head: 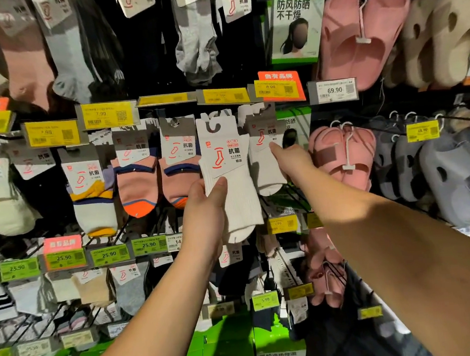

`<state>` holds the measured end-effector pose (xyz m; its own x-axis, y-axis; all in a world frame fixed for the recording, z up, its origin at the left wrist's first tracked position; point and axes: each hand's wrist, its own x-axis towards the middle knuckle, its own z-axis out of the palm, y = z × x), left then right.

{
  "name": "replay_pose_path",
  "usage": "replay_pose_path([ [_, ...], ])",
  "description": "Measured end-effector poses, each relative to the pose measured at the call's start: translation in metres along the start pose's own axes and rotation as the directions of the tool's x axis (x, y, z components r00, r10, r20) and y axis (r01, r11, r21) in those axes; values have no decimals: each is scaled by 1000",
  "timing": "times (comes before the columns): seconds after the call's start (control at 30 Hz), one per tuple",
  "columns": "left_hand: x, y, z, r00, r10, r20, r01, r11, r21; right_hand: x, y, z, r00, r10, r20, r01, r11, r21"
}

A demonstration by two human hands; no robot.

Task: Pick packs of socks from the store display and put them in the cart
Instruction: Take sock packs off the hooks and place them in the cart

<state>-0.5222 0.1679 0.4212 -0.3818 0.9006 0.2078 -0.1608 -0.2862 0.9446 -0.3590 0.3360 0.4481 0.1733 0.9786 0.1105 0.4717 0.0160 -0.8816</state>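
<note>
A pack of white socks [229, 175] with a white card label is off its hook in front of the display. My left hand [205, 210] grips its lower half, thumb across the front. My right hand [291, 161] reaches to another white sock pack [265, 157] that hangs on the hook just to the right, its fingers on the pack's right edge. Whether they pinch it I cannot tell. No cart is in view.
Pink and orange ankle socks [139, 185] hang to the left on the same row. Pink slippers [344, 154] and grey slippers [441, 167] hang to the right. Yellow price tags [226, 95] line the rail above. Green boxes [228, 349] sit low down.
</note>
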Motion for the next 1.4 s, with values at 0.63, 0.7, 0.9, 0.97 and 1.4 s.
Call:
replay_pose_path([
  [0.63,6,-11,49,986,-89,139,88,996,17,-117,17,-27,949,-237,207,126,889,439],
  [0.7,8,-11,58,983,-104,152,100,994,35,-116,12,-30,954,-234,186,130,885,447],
  [0.9,20,4,70,979,-69,191,23,972,232,-93,0,-36,972,-216,87,170,913,370],
  [0.97,27,7,72,975,-74,209,22,970,243,-83,-3,-36,975,-208,71,171,920,353],
  [1.4,52,-3,85,982,-51,180,-30,907,421,-44,3,-33,989,-120,87,80,926,369],
])
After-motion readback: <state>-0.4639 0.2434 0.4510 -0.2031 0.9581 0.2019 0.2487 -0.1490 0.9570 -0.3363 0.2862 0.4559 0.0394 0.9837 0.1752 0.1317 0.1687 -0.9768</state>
